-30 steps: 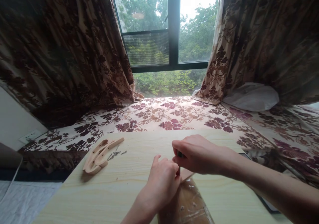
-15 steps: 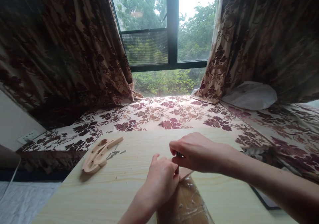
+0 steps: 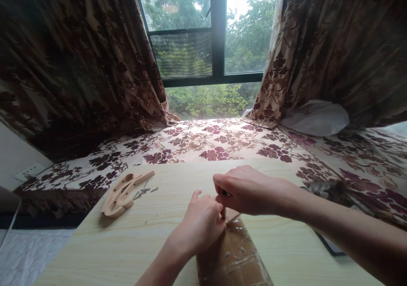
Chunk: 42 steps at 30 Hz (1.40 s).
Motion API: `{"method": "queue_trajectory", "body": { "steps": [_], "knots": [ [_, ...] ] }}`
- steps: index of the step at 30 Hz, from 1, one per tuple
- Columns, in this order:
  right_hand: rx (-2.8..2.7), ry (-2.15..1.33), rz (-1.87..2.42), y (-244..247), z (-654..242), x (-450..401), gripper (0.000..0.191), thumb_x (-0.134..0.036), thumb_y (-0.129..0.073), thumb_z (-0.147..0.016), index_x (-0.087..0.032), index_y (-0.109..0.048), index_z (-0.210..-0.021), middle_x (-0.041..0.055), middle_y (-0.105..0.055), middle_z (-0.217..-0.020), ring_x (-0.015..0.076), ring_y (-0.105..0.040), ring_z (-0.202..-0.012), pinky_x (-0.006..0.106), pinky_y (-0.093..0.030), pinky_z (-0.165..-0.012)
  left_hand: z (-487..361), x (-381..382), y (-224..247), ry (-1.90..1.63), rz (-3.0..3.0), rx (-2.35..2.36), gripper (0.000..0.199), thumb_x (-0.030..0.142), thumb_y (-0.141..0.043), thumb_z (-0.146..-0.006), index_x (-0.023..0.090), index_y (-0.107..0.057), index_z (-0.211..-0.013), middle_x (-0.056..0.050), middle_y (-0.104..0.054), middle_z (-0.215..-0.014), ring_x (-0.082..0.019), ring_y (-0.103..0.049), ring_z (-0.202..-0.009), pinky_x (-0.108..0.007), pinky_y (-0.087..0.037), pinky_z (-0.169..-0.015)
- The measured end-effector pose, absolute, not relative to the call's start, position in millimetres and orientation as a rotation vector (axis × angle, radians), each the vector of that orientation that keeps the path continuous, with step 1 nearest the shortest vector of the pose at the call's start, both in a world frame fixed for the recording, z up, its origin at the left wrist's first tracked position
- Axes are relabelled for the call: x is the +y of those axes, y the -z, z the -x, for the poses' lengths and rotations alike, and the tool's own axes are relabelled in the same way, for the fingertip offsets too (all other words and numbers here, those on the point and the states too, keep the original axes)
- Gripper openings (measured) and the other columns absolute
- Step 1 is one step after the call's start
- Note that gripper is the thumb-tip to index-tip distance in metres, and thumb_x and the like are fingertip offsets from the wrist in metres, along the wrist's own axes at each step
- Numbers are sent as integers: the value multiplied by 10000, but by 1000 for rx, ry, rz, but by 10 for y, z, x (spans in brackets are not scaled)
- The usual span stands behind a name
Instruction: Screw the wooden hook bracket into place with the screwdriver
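Note:
My right hand is closed around a screwdriver, held upright with its dark handle mostly inside the fist. Its metal shaft points down at a flat, light wooden piece. Beside the shaft, my left hand grips this piece, fingers bent and one finger sticking out; it hides much of the wood. Under the piece lies a brown, tape-wrapped cardboard box. Where the screwdriver tip meets the wood cannot be made out behind the fingers.
Curved wooden parts with holes lie at the table's left, several small screws beside them. A dark-edged flat object is partly under my right forearm. Behind the pale wooden table is a flowered window seat.
The whole view has shifted slightly, with the scene a little higher and further left. Both hands stay at the wooden piece; more of the screwdriver's shaft shows now.

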State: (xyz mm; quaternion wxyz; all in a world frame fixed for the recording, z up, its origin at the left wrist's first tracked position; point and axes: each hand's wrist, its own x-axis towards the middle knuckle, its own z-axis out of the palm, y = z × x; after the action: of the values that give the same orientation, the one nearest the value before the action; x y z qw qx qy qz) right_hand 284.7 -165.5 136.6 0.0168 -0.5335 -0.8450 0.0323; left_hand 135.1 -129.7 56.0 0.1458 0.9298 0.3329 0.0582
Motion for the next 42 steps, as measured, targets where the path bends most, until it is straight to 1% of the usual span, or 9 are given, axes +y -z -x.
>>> {"method": "queue_trajectory", "body": {
  "steps": [3,10,14,22,28,31,33,38,42],
  "knots": [
    [-2619,-108,1634,-1367,-2852,-1667,125,-267,-539,-841,-166,-609,-865,62,-696,-734,140,-547,-589,262,-231,-494,-1355,-1288,-557,-150,-2693,933,193,120,-497,-736,220,-660,-711,-11,-702,-739,-224,-607,-817,-496,-294,-979],
    [-2614,-139,1574,-1340,-2885,-1678,119,-256,-508,-849,-174,-592,-865,50,-690,-734,128,-522,-585,255,-245,-502,-1354,-1283,-552,-172,-2707,920,160,149,-504,-763,212,-635,-697,-12,-691,-790,-211,-612,-783,-423,-366,-884],
    [-2609,-160,1576,-1336,-2872,-1678,110,-247,-507,-848,-175,-587,-864,47,-682,-724,122,-508,-579,251,-251,-505,-1353,-1272,-590,-151,-2698,900,136,231,-554,-792,208,-636,-685,-8,-695,-747,-219,-617,-784,-377,-402,-818],
    [-2574,-222,1534,-1304,-2850,-1664,74,-213,-500,-832,-183,-561,-861,39,-678,-747,113,-483,-604,245,-261,-530,-1374,-1263,-486,-172,-2673,973,265,253,-434,-888,204,-682,-807,-58,-715,-869,-243,-625,-880,-399,-405,-877],
    [-2492,-207,1642,-1274,-2774,-1680,116,-164,-479,-730,-187,-534,-830,39,-652,-696,110,-392,-533,250,-213,-485,-1406,-1269,-428,-147,-2685,1015,216,317,-500,-841,227,-682,-767,-33,-720,-794,-249,-648,-833,-418,-401,-889],
    [-2384,-195,1685,-1202,-2780,-1687,160,-161,-458,-726,-193,-523,-870,28,-627,-672,118,-367,-541,264,-200,-496,-1447,-1227,-353,-92,-2687,1034,160,350,-590,-748,221,-671,-700,-38,-720,-752,-280,-663,-788,-432,-429,-839],
    [-2335,-215,1701,-1144,-2797,-1678,127,-173,-454,-730,-201,-507,-842,17,-601,-650,121,-353,-553,270,-192,-501,-1473,-1174,-282,-47,-2677,1065,115,298,-607,-706,211,-664,-657,-56,-726,-743,-309,-674,-780,-425,-453,-780],
    [-2245,-425,1623,-1010,-2801,-1620,69,-227,-517,-726,-209,-450,-731,1,-590,-667,117,-411,-586,247,-248,-514,-1477,-1071,-133,2,-2614,1137,115,199,-555,-698,225,-667,-689,-51,-739,-769,-298,-689,-764,-313,-460,-615],
    [-2165,-543,1491,-892,-2810,-1589,109,-215,-471,-779,-206,-392,-705,9,-607,-666,114,-455,-577,247,-298,-540,-1458,-1041,-92,14,-2584,1150,120,203,-551,-711,233,-667,-719,-45,-737,-779,-271,-682,-736,-298,-441,-599]
  ]
}}
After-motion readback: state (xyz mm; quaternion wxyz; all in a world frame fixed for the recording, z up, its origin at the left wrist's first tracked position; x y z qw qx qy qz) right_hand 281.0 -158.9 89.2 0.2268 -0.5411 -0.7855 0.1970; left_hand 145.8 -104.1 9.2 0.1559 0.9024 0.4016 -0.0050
